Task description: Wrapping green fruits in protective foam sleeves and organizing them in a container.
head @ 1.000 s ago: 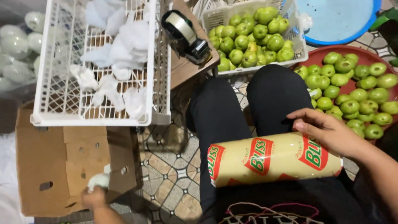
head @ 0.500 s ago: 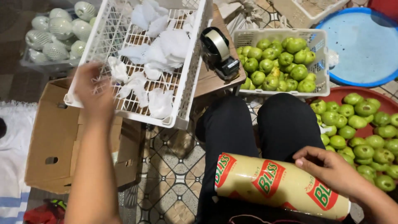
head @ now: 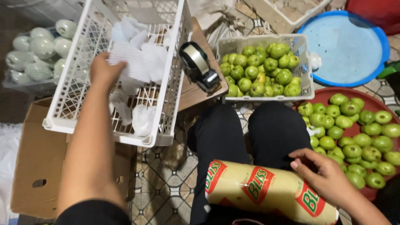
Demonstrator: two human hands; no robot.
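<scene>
Left fingers [head: 109, 66] closed on white foam net [head: 129, 58] inside white crate [head: 66, 121]; right fingers [head: 306, 160] curled loosely over wrap roll [head: 266, 191] on lap, gripping nothing.

Counts of what lies around the seated person

Two hands, left [head: 104, 71] and right [head: 329, 177]; one cream printed film roll [head: 271, 193]; one black tape dispenser [head: 199, 66]; one white plastic lattice crate [head: 66, 108]; one brown cardboard box [head: 33, 166]; one round blue plastic lid [head: 346, 46]; green fruits too many to count.
</scene>
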